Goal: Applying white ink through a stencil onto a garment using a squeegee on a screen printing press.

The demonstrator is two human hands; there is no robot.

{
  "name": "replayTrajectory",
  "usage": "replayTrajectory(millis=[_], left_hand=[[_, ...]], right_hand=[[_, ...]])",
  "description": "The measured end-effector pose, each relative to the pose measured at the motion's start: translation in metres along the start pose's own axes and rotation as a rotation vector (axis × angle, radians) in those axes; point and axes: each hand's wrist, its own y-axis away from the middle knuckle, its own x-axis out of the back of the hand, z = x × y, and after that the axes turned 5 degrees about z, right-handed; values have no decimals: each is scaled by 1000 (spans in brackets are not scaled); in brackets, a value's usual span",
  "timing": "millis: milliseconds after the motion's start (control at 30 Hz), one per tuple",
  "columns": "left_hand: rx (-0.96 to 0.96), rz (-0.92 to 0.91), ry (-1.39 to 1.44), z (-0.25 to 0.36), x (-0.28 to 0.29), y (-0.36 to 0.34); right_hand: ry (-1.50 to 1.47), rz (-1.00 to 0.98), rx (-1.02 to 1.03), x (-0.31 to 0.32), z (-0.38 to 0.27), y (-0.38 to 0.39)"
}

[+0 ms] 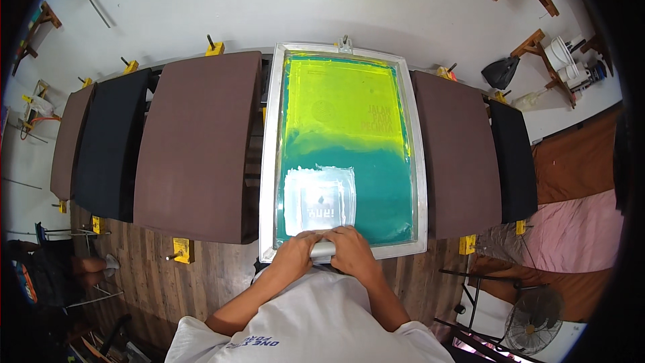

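Observation:
At the near end of a screen-printing frame (pixel 418 181), my left hand (pixel 295 254) and my right hand (pixel 355 254) are side by side. Their fingers are closed around a pale grey squeegee (pixel 323 249), whose blade is hidden. The frame is silvery metal around a teal mesh (pixel 381 191). Bright yellow-green color (pixel 336 87) covers the mesh's far half, with faint lettering and a round mark in it. White ink (pixel 295 202) lies at the near left, around a paler patch with a small design, just beyond my hands. A metal clamp (pixel 345 44) sits at the frame's far edge.
Boards covered in brown cloth (pixel 198 141) and black cloth (pixel 111 148) stand in a row left of the frame, with more brown (pixel 457 154) and black (pixel 516 161) ones on the right. Yellow brackets (pixel 183 251) jut from their ends. A fan (pixel 534 319) stands at lower right.

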Motion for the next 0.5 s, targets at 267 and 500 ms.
replayTrajectory(millis=[267, 500], left_hand=[[38, 39, -92, -19, 27, -83], [-115, 153, -71, -18, 0, -29]], right_hand=[[164, 18, 48, 24, 14, -90], [54, 98, 67, 0, 14, -37]])
